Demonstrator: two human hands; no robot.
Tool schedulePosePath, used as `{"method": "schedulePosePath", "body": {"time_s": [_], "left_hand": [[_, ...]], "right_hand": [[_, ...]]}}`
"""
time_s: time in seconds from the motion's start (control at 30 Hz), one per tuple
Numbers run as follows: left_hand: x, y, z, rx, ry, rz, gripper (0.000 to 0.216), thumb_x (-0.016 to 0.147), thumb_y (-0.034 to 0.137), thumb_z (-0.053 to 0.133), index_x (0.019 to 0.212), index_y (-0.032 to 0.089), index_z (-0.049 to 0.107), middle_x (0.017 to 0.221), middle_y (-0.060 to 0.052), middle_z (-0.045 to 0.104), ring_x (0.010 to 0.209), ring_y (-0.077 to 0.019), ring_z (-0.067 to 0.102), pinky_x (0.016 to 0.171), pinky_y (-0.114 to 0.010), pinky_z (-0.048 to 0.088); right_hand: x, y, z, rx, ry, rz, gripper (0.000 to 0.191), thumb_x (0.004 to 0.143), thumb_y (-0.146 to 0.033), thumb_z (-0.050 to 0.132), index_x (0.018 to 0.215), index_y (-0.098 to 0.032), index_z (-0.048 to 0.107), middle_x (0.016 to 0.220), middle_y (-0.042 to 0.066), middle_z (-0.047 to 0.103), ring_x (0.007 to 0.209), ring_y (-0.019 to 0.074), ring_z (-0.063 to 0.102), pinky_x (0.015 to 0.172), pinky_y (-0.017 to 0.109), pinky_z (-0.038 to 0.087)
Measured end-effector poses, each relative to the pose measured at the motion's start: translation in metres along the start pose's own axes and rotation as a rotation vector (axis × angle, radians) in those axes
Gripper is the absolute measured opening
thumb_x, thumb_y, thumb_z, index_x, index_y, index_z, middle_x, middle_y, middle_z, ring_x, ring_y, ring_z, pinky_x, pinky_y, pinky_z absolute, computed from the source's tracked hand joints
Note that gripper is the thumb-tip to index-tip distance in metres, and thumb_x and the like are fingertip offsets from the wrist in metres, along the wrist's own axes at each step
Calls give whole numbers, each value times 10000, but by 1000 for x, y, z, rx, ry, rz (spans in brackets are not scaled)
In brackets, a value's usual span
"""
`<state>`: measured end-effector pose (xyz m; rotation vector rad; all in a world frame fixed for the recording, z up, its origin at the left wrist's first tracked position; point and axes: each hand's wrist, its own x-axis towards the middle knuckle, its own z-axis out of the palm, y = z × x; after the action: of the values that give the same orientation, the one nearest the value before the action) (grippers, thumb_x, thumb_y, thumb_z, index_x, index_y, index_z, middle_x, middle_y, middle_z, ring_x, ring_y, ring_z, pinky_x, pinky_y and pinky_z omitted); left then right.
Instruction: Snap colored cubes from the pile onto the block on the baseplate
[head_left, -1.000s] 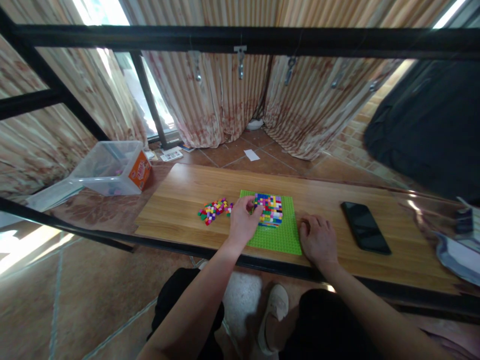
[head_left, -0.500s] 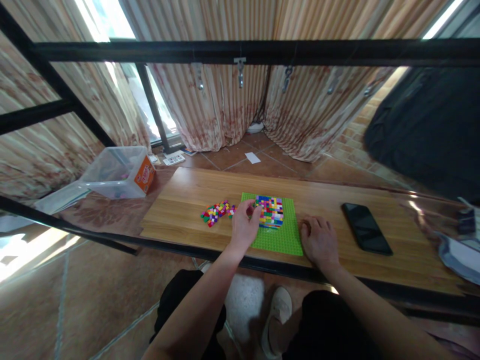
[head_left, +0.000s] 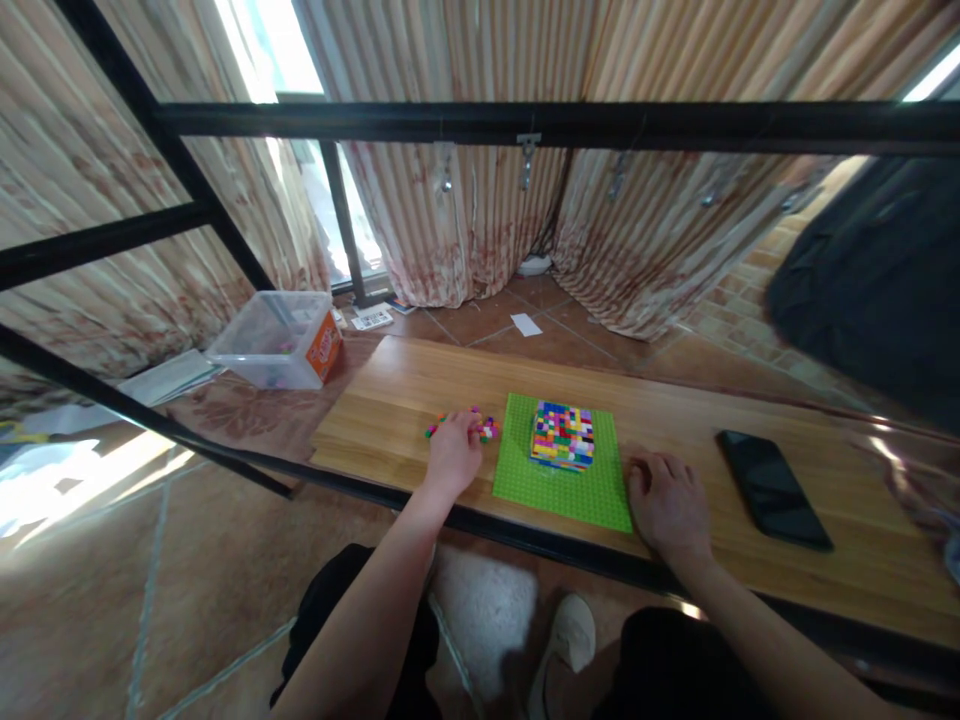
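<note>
My left hand [head_left: 454,452] is over a pile of small loose coloured toy bricks [head_left: 487,430], hiding much of it. Its fingers reach down among the bricks, thumb a little apart, and no brick shows in its grasp. To its right lies a green studded baseplate [head_left: 517,485], with a squarish block of many-coloured bricks [head_left: 562,437] built up on it. My right hand [head_left: 670,505] rests on the table just beyond the baseplate's right edge, fingers loosely bent and apart, holding nothing.
A black phone [head_left: 774,490] lies on the wooden table [head_left: 375,430] to the right. Left of the table stands a clear plastic box [head_left: 270,345] with an orange label. A black metal bar [head_left: 465,122] with hanging clips crosses in front of the curtains.
My left hand has moved left from the brick block to the loose pile, uncovering the block's left side. My right hand stays by the baseplate. The whole view has shifted slightly.
</note>
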<state>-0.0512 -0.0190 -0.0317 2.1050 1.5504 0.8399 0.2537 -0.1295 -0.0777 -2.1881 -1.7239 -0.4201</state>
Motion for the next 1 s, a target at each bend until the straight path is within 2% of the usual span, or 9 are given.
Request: {"method": "schedulePosePath", "body": {"time_s": [0.17, 0.37, 0.53, 0.83, 1.0], "left_hand": [[-7, 8, 7, 132, -46, 58, 206, 846, 74, 544, 988, 163, 663, 1032, -127, 683, 1023, -268, 638, 901, -404, 519], [-8, 13, 14, 216, -57, 64, 180, 886, 121, 513, 1007, 152, 642, 1072, -158, 661, 1062, -303, 616, 908, -437, 509], [-7, 14, 12, 247, -79, 58, 208, 874, 80, 504, 1019, 146, 639, 1067, -151, 666, 1052, -296, 621, 919, -429, 506], [-9, 6, 10, 159, -91, 66, 253, 855, 69, 517, 1071, 136, 632, 1096, -162, 671, 1056, -293, 636, 919, -420, 510], [-9, 7, 6, 199, -146, 40, 305, 842, 38, 503, 1100, 148, 624, 1082, -144, 696, 1013, -269, 661, 897, -389, 516]], "right_hand": [[0, 2, 0, 4, 20, -13, 251, 895, -268, 439, 995, -168, 647, 1003, 125, 661, 887, 265, 542, 793, 396, 405], [0, 3, -1, -20, 30, -30, 256, 892, -281, 430, 965, -176, 652, 972, 128, 659, 874, 274, 542, 804, 401, 416], [-1, 3, -1, -26, 16, -36, 272, 903, -281, 425, 990, -164, 655, 990, 130, 674, 907, 278, 555, 838, 398, 416], [0, 3, -1, -15, 11, -29, 271, 906, -274, 428, 1003, -169, 658, 1000, 125, 673, 911, 278, 562, 827, 401, 424], [0, 2, -1, -24, 18, -32, 268, 914, -268, 430, 1000, -157, 659, 1010, 125, 669, 899, 267, 555, 833, 391, 420]]}}
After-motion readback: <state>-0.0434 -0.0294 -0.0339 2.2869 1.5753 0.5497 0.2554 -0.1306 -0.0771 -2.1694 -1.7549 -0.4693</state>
